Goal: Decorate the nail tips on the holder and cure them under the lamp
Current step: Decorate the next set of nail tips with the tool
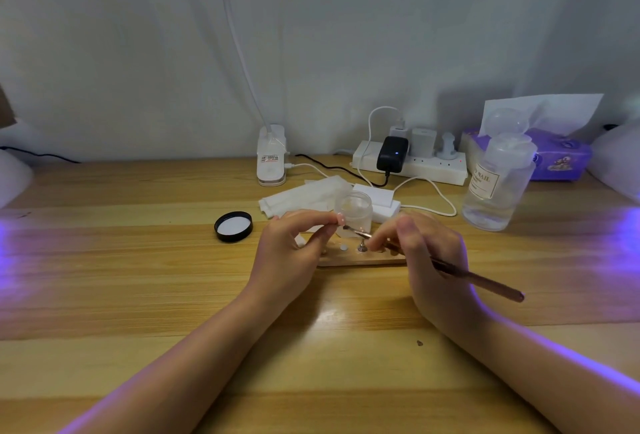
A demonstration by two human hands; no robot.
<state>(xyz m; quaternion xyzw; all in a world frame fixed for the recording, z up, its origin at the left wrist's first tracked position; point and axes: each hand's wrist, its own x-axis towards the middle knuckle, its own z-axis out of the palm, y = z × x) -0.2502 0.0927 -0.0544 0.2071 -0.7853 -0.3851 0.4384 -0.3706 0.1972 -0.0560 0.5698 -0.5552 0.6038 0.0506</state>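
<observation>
Nail tip (341,218) is pinched in the left hand (294,243) above the wooden holder (360,259) on the counter (138,278). The right hand (429,253) grips a brush (478,279), bristles touching the tip. Decorating looks under way; curing remains.

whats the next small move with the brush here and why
Probably stroke the brush tip across the nail tip pinched in the left hand: the right hand holds it with bristles at that tip, above the wooden holder.
</observation>
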